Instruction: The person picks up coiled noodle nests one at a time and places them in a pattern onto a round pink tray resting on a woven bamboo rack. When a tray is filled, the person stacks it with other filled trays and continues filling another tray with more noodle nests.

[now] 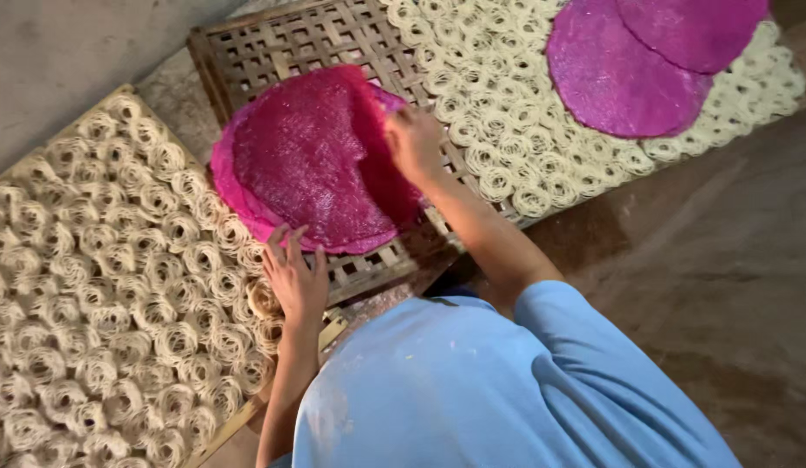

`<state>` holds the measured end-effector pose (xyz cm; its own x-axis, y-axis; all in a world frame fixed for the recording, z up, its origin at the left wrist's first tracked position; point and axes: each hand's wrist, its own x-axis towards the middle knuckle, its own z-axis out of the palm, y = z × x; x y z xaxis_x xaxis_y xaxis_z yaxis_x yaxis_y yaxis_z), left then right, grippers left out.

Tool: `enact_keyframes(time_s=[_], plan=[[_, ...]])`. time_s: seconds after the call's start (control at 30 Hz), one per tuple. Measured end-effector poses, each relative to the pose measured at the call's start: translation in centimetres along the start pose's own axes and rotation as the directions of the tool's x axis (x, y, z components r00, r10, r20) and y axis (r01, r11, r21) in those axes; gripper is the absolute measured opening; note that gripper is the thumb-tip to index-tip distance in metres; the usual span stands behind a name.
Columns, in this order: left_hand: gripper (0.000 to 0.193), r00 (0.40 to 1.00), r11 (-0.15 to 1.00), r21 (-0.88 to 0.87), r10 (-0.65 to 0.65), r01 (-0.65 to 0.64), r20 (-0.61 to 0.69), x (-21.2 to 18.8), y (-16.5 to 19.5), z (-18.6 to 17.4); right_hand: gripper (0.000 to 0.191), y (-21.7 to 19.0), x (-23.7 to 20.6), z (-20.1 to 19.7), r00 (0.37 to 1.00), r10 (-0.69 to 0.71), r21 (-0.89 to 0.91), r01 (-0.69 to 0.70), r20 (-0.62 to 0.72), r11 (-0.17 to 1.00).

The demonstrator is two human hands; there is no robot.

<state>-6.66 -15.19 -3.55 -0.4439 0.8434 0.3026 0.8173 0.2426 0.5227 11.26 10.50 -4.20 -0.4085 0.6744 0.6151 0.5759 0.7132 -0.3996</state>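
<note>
A stack of round deep-pink sheets lies on a woven bamboo tray. My right hand grips the far right edge of the top sheet, which is curled up there and shows a lighter purple underside. My left hand has its fingers spread, the tips resting on the near edge of the stack. My blue-sleeved arms reach in from the bottom of the view.
A tray of pale coiled noodle nests fills the left side. Another rack of nests at the top right carries two purple round sheets. A grey wall stands at top left and a brown floor at right.
</note>
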Motion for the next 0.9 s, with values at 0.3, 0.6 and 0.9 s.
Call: enact_keyframes(time_s=[0.3,0.6,0.9], plan=[[0.032,0.981,0.996,-0.088,-0.039,0.022,-0.189,0.8,3.2,-0.2,0.012,-2.9,5.8,-1.7,0.999,-0.037,0.686,0.054,-0.040,0.726],[0.042,0.994,0.995,0.025,-0.095,0.096,-0.048,5.0,6.6,5.2,0.033,28.8,6.3,-16.1,0.751,0.469,0.537,-0.182,-0.465,0.824],[0.039,0.967,0.957,0.286,-0.112,0.044,0.227,14.3,8.8,12.1,0.019,39.8,-3.7,-27.2,0.199,0.753,0.455,-0.691,-0.627,0.562]])
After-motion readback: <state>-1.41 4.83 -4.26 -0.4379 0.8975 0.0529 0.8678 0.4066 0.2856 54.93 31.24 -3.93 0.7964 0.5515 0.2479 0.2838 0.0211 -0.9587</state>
